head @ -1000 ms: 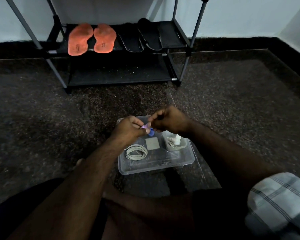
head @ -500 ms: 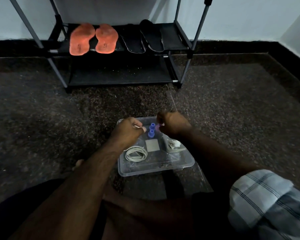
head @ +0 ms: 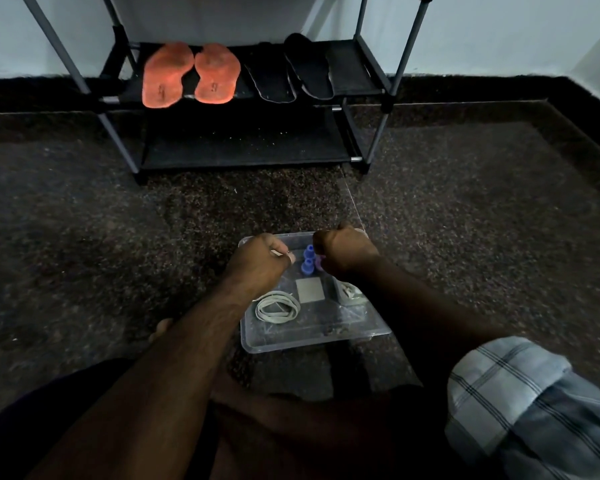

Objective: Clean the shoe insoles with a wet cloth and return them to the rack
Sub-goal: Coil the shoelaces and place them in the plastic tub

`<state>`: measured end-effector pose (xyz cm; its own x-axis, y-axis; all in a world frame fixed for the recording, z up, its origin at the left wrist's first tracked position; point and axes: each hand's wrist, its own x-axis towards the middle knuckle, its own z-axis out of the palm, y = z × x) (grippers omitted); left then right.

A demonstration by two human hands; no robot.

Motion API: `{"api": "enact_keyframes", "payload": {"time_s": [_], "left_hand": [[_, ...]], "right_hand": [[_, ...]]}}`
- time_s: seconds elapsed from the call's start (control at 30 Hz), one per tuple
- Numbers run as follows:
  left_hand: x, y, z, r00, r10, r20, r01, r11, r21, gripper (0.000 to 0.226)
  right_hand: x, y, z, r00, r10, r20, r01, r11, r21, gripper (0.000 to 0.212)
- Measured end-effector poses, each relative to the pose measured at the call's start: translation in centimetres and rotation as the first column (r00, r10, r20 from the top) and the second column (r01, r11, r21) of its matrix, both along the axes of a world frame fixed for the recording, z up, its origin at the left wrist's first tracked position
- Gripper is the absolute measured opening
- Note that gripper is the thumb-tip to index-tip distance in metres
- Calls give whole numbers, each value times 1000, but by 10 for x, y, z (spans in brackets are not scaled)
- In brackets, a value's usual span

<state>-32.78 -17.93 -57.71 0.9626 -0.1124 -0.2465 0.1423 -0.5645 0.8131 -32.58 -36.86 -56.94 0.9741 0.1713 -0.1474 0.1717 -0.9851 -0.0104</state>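
Two orange insoles [head: 167, 76] [head: 217, 74] and two black insoles [head: 271, 77] [head: 309, 67] lie side by side on the upper shelf of the black shoe rack [head: 243, 143]. Nearer to me, both hands hover over a clear plastic tray [head: 312, 342] on the floor. My left hand [head: 260, 261] has its fingers curled and pinches a thin pale thing too small to identify. My right hand [head: 347, 252] is curled round a small purple piece [head: 318, 263], right beside two blue spool-like pieces [head: 308, 259] in the tray.
In the tray lie a grey square pad [head: 309, 290], a coiled white band [head: 278, 308] and a small clear tub [head: 350, 294] with white bits. The floor is dark speckled stone, and my crossed legs are just behind the tray.
My hands, joined at the purple piece a second ago, have drawn apart and lowered toward the tray. The blue pieces now show between them.
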Motion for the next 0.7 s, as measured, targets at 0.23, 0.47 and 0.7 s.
{"api": "enact_keyframes", "payload": {"time_s": [0.23,0.47,0.7], "left_hand": [[-3,0,3,1000,-16,-10,16,999,46,15],[-5,3,5,1000,-19,-5,19,994,105,18],[-9,11,6,1000,-10,23,5,979,203,18]], "right_hand": [[-4,1,1,1000,-18,22,17,998,62,23],[-13,-5,16,998,-61,-20,64,981,182,32],[-37,-31,20,965,-256,-64,263,922,282,34]]}}
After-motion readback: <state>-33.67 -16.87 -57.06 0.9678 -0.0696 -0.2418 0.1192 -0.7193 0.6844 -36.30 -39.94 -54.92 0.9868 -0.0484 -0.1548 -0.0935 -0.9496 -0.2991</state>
